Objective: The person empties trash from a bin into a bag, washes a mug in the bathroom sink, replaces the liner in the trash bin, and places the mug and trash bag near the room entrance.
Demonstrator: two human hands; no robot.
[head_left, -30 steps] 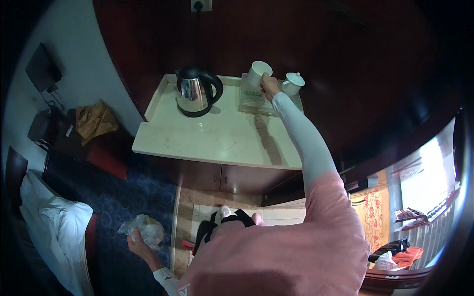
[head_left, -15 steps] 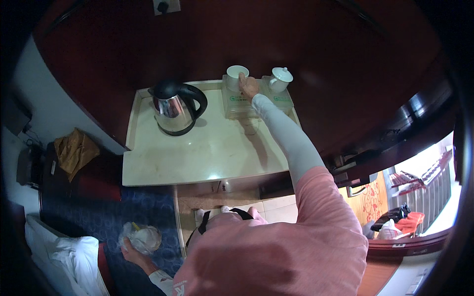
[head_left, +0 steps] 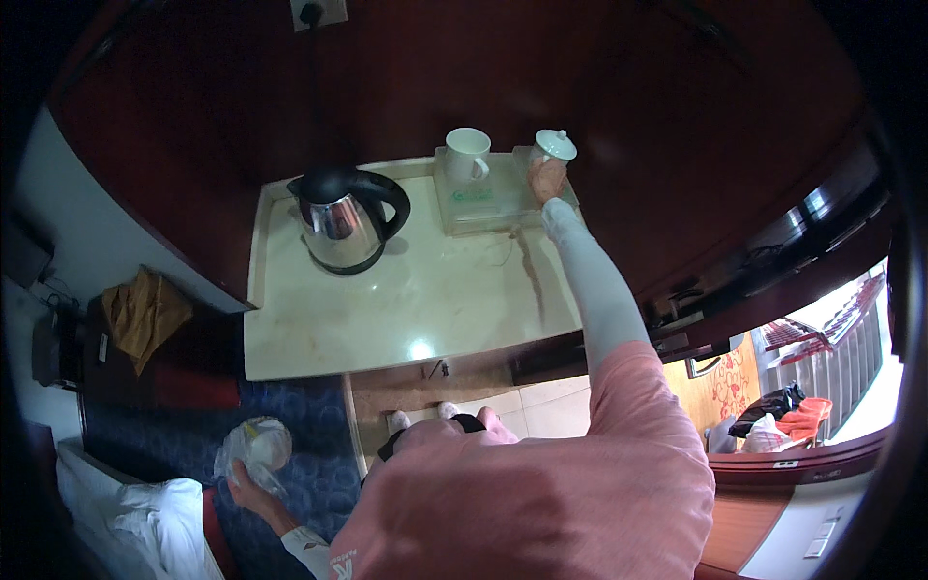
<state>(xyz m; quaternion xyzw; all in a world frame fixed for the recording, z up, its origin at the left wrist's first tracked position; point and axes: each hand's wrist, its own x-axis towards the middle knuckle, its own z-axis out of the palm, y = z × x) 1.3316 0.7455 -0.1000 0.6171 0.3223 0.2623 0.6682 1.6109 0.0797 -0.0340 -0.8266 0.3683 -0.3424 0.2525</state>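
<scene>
My right arm reaches over the counter, and my right hand (head_left: pixel 547 180) is closed at the near side of a white lidded mug (head_left: pixel 554 146). The hand hides the mug's lower part and handle. Left of it, a white mug without a lid (head_left: pixel 468 151) stands on a clear box-like stand (head_left: pixel 472 213) with green print, its handle toward the right front. Low on the left, over the blue carpet, my left hand (head_left: pixel 251 491) grips a clear plastic bag (head_left: pixel 232 447) with a white rounded thing inside that I cannot make out.
A steel kettle with a black handle (head_left: pixel 340 232) stands on the left of the cream counter (head_left: pixel 435 319). A wall socket with a plug (head_left: pixel 311 14) is above it. Brown cloth (head_left: pixel 145 311) lies on dark furniture at left; white bedding (head_left: pixel 155 527) is below.
My right hand has left the open mug and moved right to the lidded mug. The open mug's handle now shows. The left hand with the bag has shifted slightly left and up.
</scene>
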